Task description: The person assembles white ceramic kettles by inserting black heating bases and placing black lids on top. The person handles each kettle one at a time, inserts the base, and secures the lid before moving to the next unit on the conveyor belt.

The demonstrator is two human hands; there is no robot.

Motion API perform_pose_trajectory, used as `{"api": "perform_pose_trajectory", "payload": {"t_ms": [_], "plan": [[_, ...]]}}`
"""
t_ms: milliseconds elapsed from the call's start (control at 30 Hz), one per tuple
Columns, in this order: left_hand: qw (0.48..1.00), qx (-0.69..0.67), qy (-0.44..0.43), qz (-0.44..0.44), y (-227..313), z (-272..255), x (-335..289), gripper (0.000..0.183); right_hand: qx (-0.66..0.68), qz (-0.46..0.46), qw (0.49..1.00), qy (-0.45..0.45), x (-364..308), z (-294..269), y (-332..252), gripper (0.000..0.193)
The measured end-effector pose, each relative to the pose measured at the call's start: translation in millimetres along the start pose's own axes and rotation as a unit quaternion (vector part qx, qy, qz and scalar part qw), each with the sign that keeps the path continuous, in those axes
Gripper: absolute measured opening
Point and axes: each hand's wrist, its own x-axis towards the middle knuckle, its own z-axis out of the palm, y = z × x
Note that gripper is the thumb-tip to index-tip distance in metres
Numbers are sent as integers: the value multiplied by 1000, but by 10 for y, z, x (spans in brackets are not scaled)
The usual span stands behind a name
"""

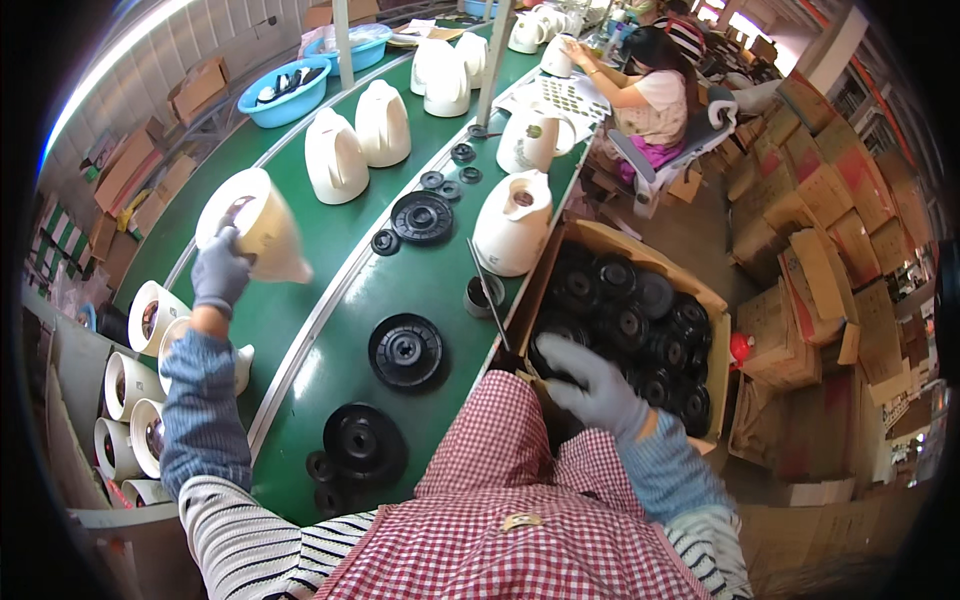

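Note:
My left hand (222,272), in a grey glove, grips a cream plastic jug body (270,235) by its rim, tilted over the left side of the green bench. The jug's edges are slightly blurred. My right hand (598,388), also gloved, is held with fingers stretched out and nothing in them. It is over the near left edge of a carton (717,400) filled with black round parts (630,325). Black discs (407,350) lie on the bench between my hands. Beyond them stands a cream jug (512,225) next to a small cup (480,297) with a thin stick in it.
Several cream jugs (335,160) stand farther along the bench (310,345); others (125,385) lie on their sides at the left. Blue basins (285,95) sit at the back. A co-worker (650,100) sits at the far right. Cardboard boxes (800,330) are piled on the right.

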Motion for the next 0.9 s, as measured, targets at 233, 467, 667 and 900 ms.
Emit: {"api": "perform_pose_trajectory", "payload": {"t_ms": [233,467,667,900], "plan": [[870,-287,-16,400,1525,-619,-1896,40,283,18,959,-27,694,124,-441,62],[804,-344,-33,484,1969,-274,-2998,52,247,198,949,2,-319,-108,-184,44],[385,-813,-393,-188,1510,828,-3365,43,172,117,978,-17,-518,-604,-996,50],[478,-795,-348,133,1476,1216,-3713,47,190,32,973,-127,-214,-122,-1157,58]]}}
